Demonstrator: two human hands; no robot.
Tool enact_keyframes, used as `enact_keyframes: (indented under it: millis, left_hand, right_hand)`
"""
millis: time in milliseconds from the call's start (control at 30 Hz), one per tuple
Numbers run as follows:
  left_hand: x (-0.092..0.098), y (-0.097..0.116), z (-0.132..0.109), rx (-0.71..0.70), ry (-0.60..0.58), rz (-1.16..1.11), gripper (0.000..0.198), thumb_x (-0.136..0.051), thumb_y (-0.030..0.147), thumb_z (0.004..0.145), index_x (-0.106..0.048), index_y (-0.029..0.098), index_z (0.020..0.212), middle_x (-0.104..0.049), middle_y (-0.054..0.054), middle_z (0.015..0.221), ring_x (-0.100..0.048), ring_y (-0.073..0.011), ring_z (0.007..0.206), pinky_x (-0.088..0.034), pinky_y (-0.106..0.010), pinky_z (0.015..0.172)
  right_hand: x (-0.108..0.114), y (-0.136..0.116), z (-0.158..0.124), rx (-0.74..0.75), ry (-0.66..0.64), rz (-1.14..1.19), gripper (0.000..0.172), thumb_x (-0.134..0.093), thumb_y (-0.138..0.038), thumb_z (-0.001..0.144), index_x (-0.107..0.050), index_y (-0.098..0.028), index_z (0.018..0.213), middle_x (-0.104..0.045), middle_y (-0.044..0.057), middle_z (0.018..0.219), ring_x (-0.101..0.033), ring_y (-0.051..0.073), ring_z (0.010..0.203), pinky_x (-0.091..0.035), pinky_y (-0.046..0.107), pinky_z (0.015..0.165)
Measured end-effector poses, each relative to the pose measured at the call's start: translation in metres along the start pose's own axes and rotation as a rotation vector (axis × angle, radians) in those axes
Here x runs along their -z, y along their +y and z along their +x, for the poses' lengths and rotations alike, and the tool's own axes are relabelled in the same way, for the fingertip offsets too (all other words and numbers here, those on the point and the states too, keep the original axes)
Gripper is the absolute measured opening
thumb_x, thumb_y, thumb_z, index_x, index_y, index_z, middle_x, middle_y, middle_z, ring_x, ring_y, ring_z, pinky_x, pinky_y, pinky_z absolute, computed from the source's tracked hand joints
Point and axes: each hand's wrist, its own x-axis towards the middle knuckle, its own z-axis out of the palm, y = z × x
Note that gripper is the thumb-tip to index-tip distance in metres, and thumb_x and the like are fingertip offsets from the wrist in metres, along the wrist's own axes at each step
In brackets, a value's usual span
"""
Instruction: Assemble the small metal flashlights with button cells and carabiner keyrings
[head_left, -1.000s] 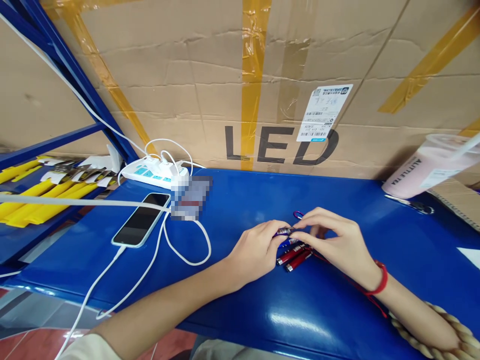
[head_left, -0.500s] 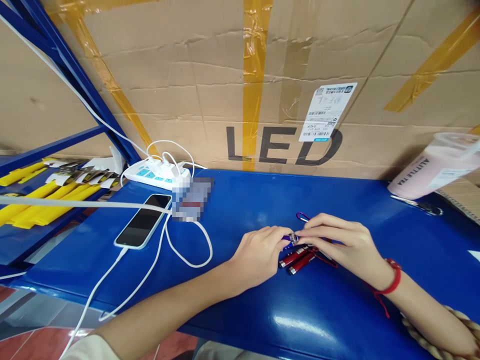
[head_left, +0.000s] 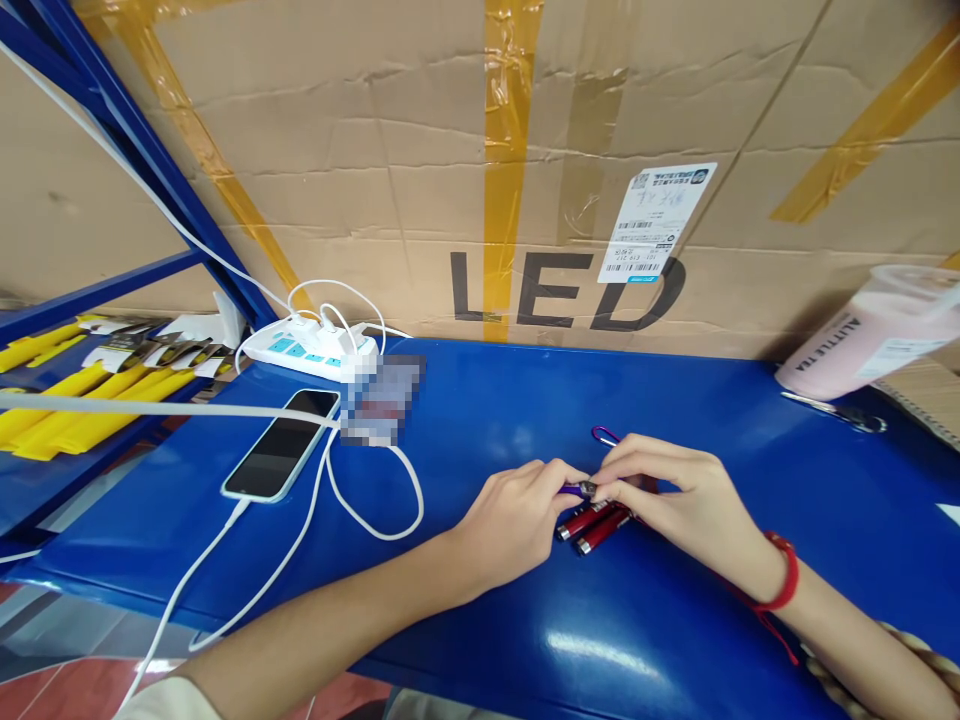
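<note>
A slim purple-blue cylinder [head_left: 571, 490], partly hidden by your fingers, is held just above the tabletop, right of centre. Behind it rises a tan cardboard box [head_left: 375, 180], marked "LED" in bold black letters, striped with amber tape and bearing a white printed label. Before the box stretches your glossy blue tabletop [head_left: 495, 400], and on the left stands a blue metal rack [head_left: 112, 291] with a row of yellow packets [head_left: 82, 432] on its shelf. At far right, a clear plastic cup of pink drink [head_left: 832, 345] reading "A LITTLE TEA" appears tilted near the box.

A white power strip with pale blue sockets [head_left: 289, 346] sits at the back left, several plugs in it. Your left hand [head_left: 514, 520] is narrowed, thumb and forefinger closed around the cylinder's body. Your right hand [head_left: 682, 490], a red cord bracelet [head_left: 785, 577] at its wrist, pinches the dark end with its fingertips, the other fingers curved above.

A dark-screened phone in a pale case [head_left: 282, 445] lies face up on the left, a white cable [head_left: 238, 509] plugged into its near end. Just below your fingertips, two slender red metallic cylinders with silver tips [head_left: 600, 533] lie side by side. Smallest, a thin purple metallic loop [head_left: 595, 433] pokes out beyond your right hand.
</note>
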Motion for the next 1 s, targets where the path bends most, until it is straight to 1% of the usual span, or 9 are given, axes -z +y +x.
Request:
enact_keyframes:
  millis: [67,233,333,467,600,700,800,900,1000]
  left_hand:
    - [0.0,-0.001,0.0,-0.023,0.039,0.011,0.013,-0.04,0.015,0.092,-0.052,0.018,0.095,-0.068,-0.004,0.101,-0.064,-0.0171,0.093,-0.051,-0.028,0.079]
    - [-0.002,-0.006,0.002,-0.098,0.107,0.077,0.012,-0.042,0.015,0.092,-0.054,0.017,0.091,-0.07,-0.004,0.094,-0.065,-0.0177,0.082,-0.052,-0.028,0.072]
    - [-0.004,-0.007,0.002,-0.129,0.142,0.117,0.013,-0.042,0.016,0.092,-0.055,0.016,0.091,-0.07,-0.004,0.089,-0.064,-0.0179,0.077,-0.052,-0.028,0.068]
    - [-0.004,-0.007,0.002,-0.113,0.127,0.12,0.013,-0.043,0.016,0.092,-0.056,0.017,0.094,-0.07,-0.003,0.087,-0.064,-0.0176,0.076,-0.052,-0.028,0.067]
    - [-0.002,-0.003,0.002,-0.028,0.067,0.099,0.012,-0.042,0.016,0.092,-0.054,0.018,0.095,-0.07,-0.003,0.09,-0.066,-0.0176,0.08,-0.052,-0.028,0.069]
    - [-0.001,0.001,0.002,0.047,0.014,0.075,0.013,-0.04,0.017,0.093,-0.052,0.019,0.097,-0.07,-0.003,0.097,-0.067,-0.018,0.087,-0.051,-0.029,0.072]
    - [0.001,0.003,0.002,0.11,-0.028,0.062,0.014,-0.039,0.018,0.093,-0.05,0.02,0.101,-0.069,-0.002,0.101,-0.067,-0.0186,0.088,-0.051,-0.029,0.072]
    - [0.001,0.004,0.003,0.146,-0.07,0.061,0.014,-0.039,0.019,0.093,-0.05,0.021,0.101,-0.07,-0.001,0.101,-0.068,-0.0182,0.086,-0.051,-0.028,0.071]
    - [0.001,0.003,0.004,0.163,-0.071,0.047,0.014,-0.039,0.019,0.093,-0.05,0.022,0.101,-0.069,-0.001,0.103,-0.067,-0.0179,0.089,-0.05,-0.028,0.073]
  right_hand:
    - [-0.002,-0.002,0.001,-0.096,-0.005,0.03,0.021,-0.063,-0.03,0.079,-0.069,-0.02,0.062,-0.065,0.002,0.062,-0.055,0.01,0.048,-0.043,0.02,0.042]
    - [-0.006,0.0,0.001,-0.358,-0.082,0.149,0.024,-0.066,-0.036,0.073,-0.065,-0.018,0.057,-0.06,0.001,0.055,-0.046,0.008,0.042,-0.038,0.02,0.039]
    - [-0.008,0.004,0.001,-0.464,-0.119,0.227,0.028,-0.066,-0.041,0.07,-0.062,-0.017,0.057,-0.057,0.001,0.052,-0.044,0.008,0.04,-0.037,0.021,0.038]
    - [-0.011,0.01,0.001,-0.552,-0.168,0.326,0.034,-0.067,-0.048,0.067,-0.061,-0.015,0.059,-0.056,0.001,0.051,-0.046,0.008,0.039,-0.038,0.021,0.038]
    - [-0.012,0.013,0.0,-0.56,-0.17,0.327,0.035,-0.066,-0.048,0.069,-0.06,-0.015,0.062,-0.051,-0.002,0.043,-0.045,0.008,0.037,-0.039,0.02,0.038]
    - [-0.011,0.011,0.0,-0.504,-0.159,0.304,0.034,-0.065,-0.047,0.072,-0.06,-0.015,0.063,-0.053,-0.002,0.046,-0.047,0.008,0.038,-0.04,0.02,0.039]
    - [-0.009,0.009,0.0,-0.45,-0.169,0.279,0.032,-0.064,-0.044,0.075,-0.06,-0.015,0.063,-0.056,0.0,0.051,-0.049,0.008,0.039,-0.042,0.02,0.039]
    - [-0.009,0.008,0.0,-0.421,-0.176,0.244,0.033,-0.063,-0.045,0.076,-0.061,-0.015,0.063,-0.055,-0.001,0.051,-0.049,0.009,0.039,-0.043,0.02,0.04]
    - [-0.009,0.008,0.0,-0.417,-0.17,0.213,0.033,-0.062,-0.046,0.076,-0.061,-0.015,0.065,-0.055,0.0,0.052,-0.05,0.01,0.039,-0.043,0.021,0.04]
